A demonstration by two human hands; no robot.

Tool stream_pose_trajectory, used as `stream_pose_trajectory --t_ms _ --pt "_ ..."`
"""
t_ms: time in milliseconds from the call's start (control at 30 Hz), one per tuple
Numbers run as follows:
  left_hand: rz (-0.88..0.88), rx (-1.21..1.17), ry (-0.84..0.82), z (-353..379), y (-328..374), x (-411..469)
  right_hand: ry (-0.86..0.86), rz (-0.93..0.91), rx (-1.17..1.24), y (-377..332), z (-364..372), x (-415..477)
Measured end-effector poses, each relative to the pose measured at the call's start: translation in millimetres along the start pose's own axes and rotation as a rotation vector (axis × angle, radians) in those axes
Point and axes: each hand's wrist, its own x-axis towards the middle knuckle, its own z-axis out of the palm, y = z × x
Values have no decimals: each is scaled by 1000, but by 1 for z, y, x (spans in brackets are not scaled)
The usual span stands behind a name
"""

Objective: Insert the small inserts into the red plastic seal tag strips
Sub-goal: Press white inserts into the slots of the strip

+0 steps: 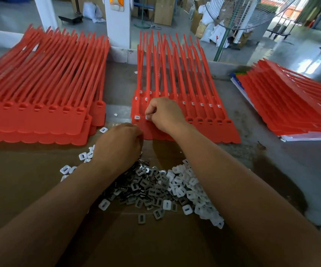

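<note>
A red seal tag strip lies in front of me on a stack in the middle of the bench. A white insert sits in its leftmost socket. My right hand is curled over the second socket and pinches a small white insert against it. My left hand hovers curled above the far edge of a heap of white and grey inserts on brown cardboard; its fingertips are hidden, so what they hold cannot be seen.
A tall stack of red strips with bare sockets lies at the left, another stack on paper at the right. Loose white inserts lie scattered near the left hand. A fan and boxes stand beyond the bench's far edge.
</note>
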Motion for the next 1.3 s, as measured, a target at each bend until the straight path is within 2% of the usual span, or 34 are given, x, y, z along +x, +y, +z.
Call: stream_pose_trajectory --t_ms 367,567,667,767,933,1067,1200,1300 --pt "2 -10 4 -1 -1 0 -46 278 68 0 -1 25" --pt "2 -11 0 0 -1 1 -33 355 55 0 2 34" --pt "-6 -19 7 0 0 1 -47 342 56 -1 2 37" --pt "-2 -21 13 0 0 0 -74 366 -50 -5 1 37" --pt "3 -18 7 0 0 1 -76 311 -14 1 0 34" --pt "2 -15 13 0 0 0 -56 200 59 4 -3 18" --pt "3 -9 13 0 -1 -1 -63 148 231 4 -14 0" --pt "5 -7 12 0 0 0 -67 84 230 6 -26 -13"
